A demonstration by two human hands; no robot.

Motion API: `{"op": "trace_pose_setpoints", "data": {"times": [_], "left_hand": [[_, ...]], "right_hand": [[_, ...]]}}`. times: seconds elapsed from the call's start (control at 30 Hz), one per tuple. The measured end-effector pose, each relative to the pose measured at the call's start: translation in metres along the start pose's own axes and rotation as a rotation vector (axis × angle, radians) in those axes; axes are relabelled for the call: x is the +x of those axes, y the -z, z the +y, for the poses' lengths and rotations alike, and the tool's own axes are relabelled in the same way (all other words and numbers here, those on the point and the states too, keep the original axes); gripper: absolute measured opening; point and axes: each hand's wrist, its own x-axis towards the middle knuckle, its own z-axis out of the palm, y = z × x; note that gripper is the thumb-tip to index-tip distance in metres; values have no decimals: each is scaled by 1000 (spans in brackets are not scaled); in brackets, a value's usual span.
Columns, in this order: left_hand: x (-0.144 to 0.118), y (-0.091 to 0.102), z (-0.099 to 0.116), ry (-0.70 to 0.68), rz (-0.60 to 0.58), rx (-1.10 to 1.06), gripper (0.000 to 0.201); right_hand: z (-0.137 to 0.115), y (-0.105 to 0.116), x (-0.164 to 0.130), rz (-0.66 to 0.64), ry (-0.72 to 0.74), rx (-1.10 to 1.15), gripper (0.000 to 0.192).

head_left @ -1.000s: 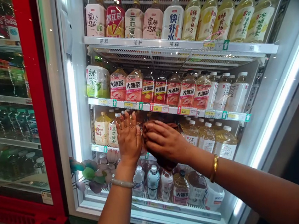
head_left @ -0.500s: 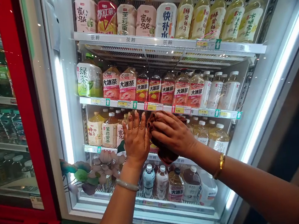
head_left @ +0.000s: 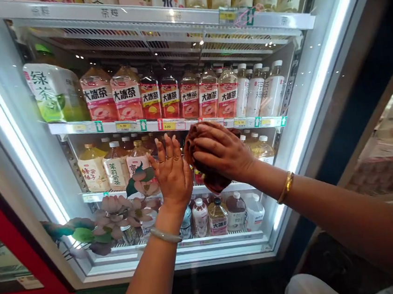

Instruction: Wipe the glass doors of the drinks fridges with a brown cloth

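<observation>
A bunched dark brown cloth [head_left: 213, 175] lies under my right hand [head_left: 223, 151], whose fingers curl over it and press it against the glass door of a lit drinks fridge [head_left: 173, 264]. Just to the left, my left hand [head_left: 173, 175] is spread flat on the glass, fingers pointing up, holding nothing. Behind the glass, bottles of red-labelled iced tea [head_left: 208, 96] stand on the shelf above my hands. Part of the lower shelves is hidden by my hands and the cloth.
A flower decal [head_left: 119, 216] sits on the door's lower left. Left of it stands a red-framed fridge [head_left: 18, 259]. Bright light strips [head_left: 325, 72] run down both sides. At the far right are blurred stacked goods [head_left: 382, 141]; a pale knee [head_left: 311, 289] shows below.
The view has come closer to the fridge and shifted, so the shelves sit higher and further left. My right hand and the cloth remain on the glass, and my left hand stays flat.
</observation>
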Motion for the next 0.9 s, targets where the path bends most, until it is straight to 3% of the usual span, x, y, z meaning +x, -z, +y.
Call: {"op": "trace_pose_setpoints", "data": {"times": [0.17,0.3,0.4,0.53,0.63,0.73,0.8,0.9], "left_hand": [[-6,-7,15,-13,-53,-24,69],[-10,-15,33,-44,-105,-21,70],[-10,-20,43,6,-110,-13,68],[-11,-26,52,77,-109,-54,67],[-14,-31,61,75,-124,-71,68],[-17,-37,72,40,-136,-55,70],[-17,-41,79,35,-130,-42,71],[-16,-47,87,44,-114,-44,72]], "right_hand": [[20,29,-44,-47,64,-12,22],[37,28,-38,18,-168,-100,23],[23,15,-33,-25,-253,-61,22],[5,22,-64,-151,-15,62,28],[21,46,-93,-184,82,57,30],[51,61,-97,-106,-36,-29,24],[62,59,-86,-12,-181,-69,23],[55,46,-73,17,-341,-61,24]]}}
